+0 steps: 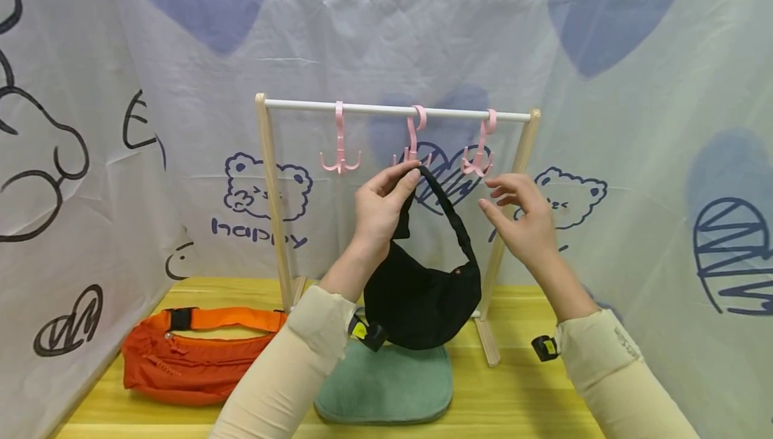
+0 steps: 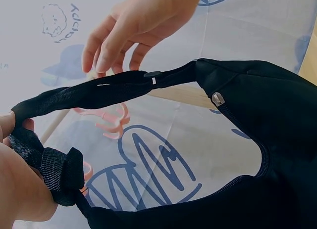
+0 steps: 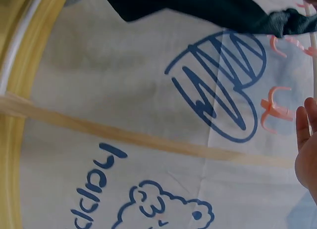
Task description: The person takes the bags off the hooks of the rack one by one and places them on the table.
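A black shoulder bag (image 1: 423, 298) hangs in the air by its strap (image 1: 449, 214). My left hand (image 1: 382, 207) pinches the top of that strap between thumb and fingers, just below the middle pink hook (image 1: 413, 137). In the left wrist view the strap (image 2: 74, 98) loops away from the fingers, with a bunched knot-like part beside the hand and a zipper along the bag (image 2: 292, 125). Apart from the bag, my right hand (image 1: 524, 221) is raised near the right pink hook (image 1: 479, 150), fingers loosely bent and holding nothing.
A white rail (image 1: 386, 109) on wooden legs carries the pink hooks, including a left one (image 1: 340, 143). On the yellow wood-grain table (image 1: 525, 392) lie an orange waist bag (image 1: 193, 365) at left and a green corduroy pouch (image 1: 386, 388) below the black bag. Printed cloth hangs behind.
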{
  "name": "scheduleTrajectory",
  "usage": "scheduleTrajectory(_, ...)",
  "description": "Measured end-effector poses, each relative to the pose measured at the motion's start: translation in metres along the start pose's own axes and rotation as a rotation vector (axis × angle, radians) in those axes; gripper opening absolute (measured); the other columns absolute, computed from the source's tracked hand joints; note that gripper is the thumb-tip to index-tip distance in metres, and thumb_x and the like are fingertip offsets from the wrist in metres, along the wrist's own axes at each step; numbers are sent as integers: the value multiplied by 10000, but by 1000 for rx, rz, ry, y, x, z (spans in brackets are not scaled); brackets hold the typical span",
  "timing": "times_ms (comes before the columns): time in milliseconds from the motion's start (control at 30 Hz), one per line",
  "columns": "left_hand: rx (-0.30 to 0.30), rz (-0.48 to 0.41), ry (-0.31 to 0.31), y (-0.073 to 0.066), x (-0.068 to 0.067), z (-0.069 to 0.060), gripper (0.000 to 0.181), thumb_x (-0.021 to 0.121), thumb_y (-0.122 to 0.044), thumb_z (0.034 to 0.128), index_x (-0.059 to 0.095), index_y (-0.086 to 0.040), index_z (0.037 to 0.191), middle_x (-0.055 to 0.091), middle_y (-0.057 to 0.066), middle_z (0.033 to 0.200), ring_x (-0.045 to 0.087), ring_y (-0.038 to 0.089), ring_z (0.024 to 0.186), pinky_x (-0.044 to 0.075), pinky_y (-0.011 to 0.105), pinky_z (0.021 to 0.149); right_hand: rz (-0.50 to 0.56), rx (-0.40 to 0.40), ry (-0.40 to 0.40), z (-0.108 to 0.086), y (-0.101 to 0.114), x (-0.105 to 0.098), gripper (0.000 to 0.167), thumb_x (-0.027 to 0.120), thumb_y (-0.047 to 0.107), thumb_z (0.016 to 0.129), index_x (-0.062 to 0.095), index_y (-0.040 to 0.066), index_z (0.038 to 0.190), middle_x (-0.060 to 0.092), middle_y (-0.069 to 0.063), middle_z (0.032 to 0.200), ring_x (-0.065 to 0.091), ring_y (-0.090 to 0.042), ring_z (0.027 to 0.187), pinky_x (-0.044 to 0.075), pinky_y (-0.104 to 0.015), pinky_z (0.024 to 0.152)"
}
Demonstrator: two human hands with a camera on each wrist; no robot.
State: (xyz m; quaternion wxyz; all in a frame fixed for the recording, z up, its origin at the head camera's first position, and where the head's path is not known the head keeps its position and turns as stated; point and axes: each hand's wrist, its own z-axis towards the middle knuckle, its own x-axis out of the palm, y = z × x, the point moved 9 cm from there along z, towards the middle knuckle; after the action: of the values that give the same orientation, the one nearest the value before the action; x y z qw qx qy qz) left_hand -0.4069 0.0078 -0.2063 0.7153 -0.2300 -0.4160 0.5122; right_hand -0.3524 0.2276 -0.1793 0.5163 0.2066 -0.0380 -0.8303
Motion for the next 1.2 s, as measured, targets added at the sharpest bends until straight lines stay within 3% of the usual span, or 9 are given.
scheduleTrajectory(167, 2, -1, 1, -2, 0, -1, 275, 727, -54, 976, 732, 53, 1229, 765, 93, 1173, 664, 123, 1156, 523, 307, 1040, 49, -15, 7, -11, 14, 6, 342, 730, -230, 804, 647, -166, 1130, 635, -316, 1104, 630, -317, 931, 556, -192, 837)
scheduleTrajectory(500, 0, 4, 6, -3, 1, -3, 283, 724, -58, 979, 727, 50, 1241, 759, 100, 1196, 653, 141, 1197, 511, 321, 1063, 123, -12, 53, -44, -13, 20, 472, 772, -206, 785, 694, -48, 1224, 659, -205, 1200, 646, -229, 986, 563, -208, 860)
scheduleTrajectory(900, 1, -22, 1, -4, -2, -4, 283, 726, -64, 979, 729, 49, 1239, 766, 79, 1178, 650, 146, 1206, 506, 331, 1073, 135, -11, 83, -76, -13, 29, 566, 836, -160, 733, 692, -14, 1260, 642, -197, 1282, 633, -270, 1046, 552, -225, 916)
scheduleTrajectory(1200, -6, -12, -3, -5, -3, -5, 280, 720, -74, 986, 731, 37, 1244, 760, 79, 1197, 649, 145, 1204, 505, 325, 1071, 137, 107, 98, -100, -28, 33, 606, 844, -154, 758, 688, 47, 1308, 617, -131, 1344, 613, -142, 1085, 582, -187, 832)
